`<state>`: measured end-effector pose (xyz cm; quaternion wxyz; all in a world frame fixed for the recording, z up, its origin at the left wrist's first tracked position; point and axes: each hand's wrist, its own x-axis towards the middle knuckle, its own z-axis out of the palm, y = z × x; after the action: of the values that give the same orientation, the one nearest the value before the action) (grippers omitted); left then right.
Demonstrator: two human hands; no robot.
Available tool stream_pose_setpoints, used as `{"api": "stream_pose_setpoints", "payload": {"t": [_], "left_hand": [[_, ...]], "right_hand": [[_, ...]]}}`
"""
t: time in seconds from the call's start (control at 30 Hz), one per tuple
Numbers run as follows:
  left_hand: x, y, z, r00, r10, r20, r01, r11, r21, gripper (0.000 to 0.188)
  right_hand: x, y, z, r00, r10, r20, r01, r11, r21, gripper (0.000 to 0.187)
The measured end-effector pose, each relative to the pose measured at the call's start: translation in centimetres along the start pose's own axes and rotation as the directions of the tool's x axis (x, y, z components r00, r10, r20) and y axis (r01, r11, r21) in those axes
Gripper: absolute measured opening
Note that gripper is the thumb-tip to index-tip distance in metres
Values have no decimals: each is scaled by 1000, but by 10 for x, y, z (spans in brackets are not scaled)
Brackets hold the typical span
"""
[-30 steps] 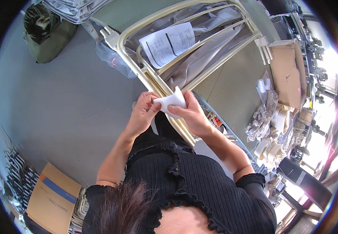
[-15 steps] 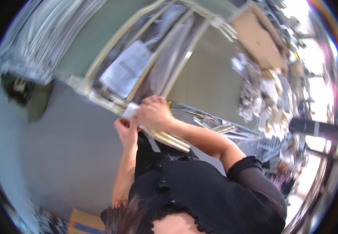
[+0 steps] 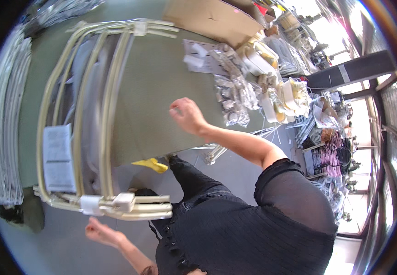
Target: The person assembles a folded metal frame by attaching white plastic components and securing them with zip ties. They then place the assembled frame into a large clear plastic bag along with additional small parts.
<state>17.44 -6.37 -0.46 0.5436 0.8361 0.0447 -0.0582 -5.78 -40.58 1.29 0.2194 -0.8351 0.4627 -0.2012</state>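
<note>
A bundle of cream-coloured bent metal tubes (image 3: 108, 110) with grey fabric panels (image 3: 93, 87) lies along the left part of the green table. A printed white sheet (image 3: 59, 158) rests on it. Around the tubes at the near end sits a white wrap (image 3: 91, 205), beside a cream block (image 3: 124, 202). Just below that end, apart from it, is my left hand (image 3: 101, 232), its fingers drawn together with nothing visible in them. My right hand (image 3: 187, 115) hovers over the table right of the bundle, fingers curled and no object showing.
Clear plastic bags of small parts (image 3: 233, 87) and a paper sheet (image 3: 191, 57) lie to the right. White bins (image 3: 274, 105) stand behind them. A cardboard box (image 3: 214, 20) is at the far side. Wrapped tubes (image 3: 6, 119) line the left. A yellow thing (image 3: 151, 165) hangs by the near edge.
Both hands have come off the near end of the tubes, where they worked at a white strip. My right hand moved right over the table; the view has turned.
</note>
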Motion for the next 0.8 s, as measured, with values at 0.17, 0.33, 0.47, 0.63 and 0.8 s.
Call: {"api": "stream_pose_setpoints", "payload": {"t": [0.17, 0.33, 0.47, 0.63, 0.8], "left_hand": [[-52, 46, 39, 949, 312, -55, -315, 946, -70, 27], [-137, 118, 146, 898, 348, 270, -334, 937, -99, 14], [-177, 137, 197, 776, 323, 541, -268, 946, -181, 14], [-212, 155, 234, 633, 274, 724, -205, 961, -185, 16], [-241, 170, 262, 460, 291, 839, -177, 956, -235, 14]], "right_hand": [[-36, 163, -130, 925, 369, -90, -376, 923, -83, 14], [-141, 307, -236, 430, 896, -107, -903, 428, -47, 19], [-200, 353, -220, -2, 992, 126, -999, -6, 37, 22], [-208, 348, -193, 64, 934, 352, -855, -131, 502, 13], [-148, 258, -275, 265, 766, 586, -543, -384, 747, 13]]}}
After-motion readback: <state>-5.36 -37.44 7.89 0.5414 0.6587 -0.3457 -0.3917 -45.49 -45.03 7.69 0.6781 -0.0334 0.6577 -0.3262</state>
